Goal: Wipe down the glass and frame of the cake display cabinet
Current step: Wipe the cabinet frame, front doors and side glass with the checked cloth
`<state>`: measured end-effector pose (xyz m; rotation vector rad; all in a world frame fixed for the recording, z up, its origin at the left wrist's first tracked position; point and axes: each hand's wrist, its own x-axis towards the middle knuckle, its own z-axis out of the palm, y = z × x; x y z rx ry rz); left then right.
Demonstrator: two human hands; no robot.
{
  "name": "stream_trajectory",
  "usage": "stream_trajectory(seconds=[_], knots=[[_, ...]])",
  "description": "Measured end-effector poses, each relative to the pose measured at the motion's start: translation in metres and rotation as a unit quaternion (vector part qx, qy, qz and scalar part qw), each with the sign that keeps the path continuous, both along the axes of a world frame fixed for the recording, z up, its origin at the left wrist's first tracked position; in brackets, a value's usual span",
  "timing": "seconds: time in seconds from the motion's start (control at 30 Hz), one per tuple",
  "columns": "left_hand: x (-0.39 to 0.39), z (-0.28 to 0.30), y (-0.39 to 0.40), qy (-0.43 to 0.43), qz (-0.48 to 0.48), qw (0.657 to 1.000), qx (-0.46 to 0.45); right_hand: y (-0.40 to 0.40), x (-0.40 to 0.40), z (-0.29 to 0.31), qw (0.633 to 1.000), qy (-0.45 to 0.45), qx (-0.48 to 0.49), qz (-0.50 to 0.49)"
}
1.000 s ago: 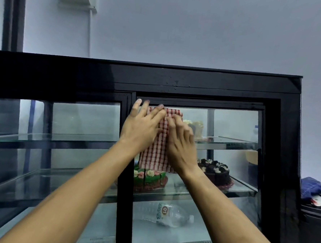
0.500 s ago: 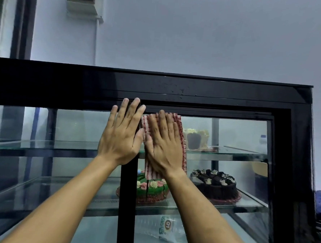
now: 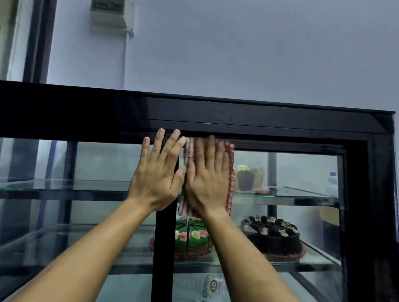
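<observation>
At frame centre, the right hand (image 3: 207, 181) presses flat the checked cloth (image 3: 230, 176) on the cabinet glass (image 3: 304, 176), higher than before; the left hand (image 3: 157, 174), fingers spread and holding nothing, has moved beside it.

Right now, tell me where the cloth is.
In the head view the cloth is pressed flat under the right hand against the upper glass, just right of the black centre post and above the green cake.

Single head view, close, facing the display cabinet (image 3: 254, 121) front, seemingly tilted slightly upward.
</observation>
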<state>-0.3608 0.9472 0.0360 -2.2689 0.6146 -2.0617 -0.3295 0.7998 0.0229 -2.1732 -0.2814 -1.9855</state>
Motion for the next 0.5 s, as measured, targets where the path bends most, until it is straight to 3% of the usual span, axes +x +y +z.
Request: stream_trajectory(seconds=[0.17,0.37,0.43,0.5], knots=[[-0.002,0.0,0.002,0.004,0.002,1.0,0.004,-0.021,0.01,0.009,0.996,0.002,-0.086,0.036],[-0.005,0.004,0.0,-0.009,0.052,0.999,0.003,-0.103,0.011,0.005,0.995,0.044,0.092,-0.015],[-0.004,0.003,-0.002,-0.003,0.061,0.998,0.006,-0.09,0.004,0.007,0.985,0.051,0.165,-0.008],[-0.002,0.0,-0.001,0.005,0.057,0.998,0.012,-0.058,0.0,0.01,0.985,0.027,0.171,-0.023]])
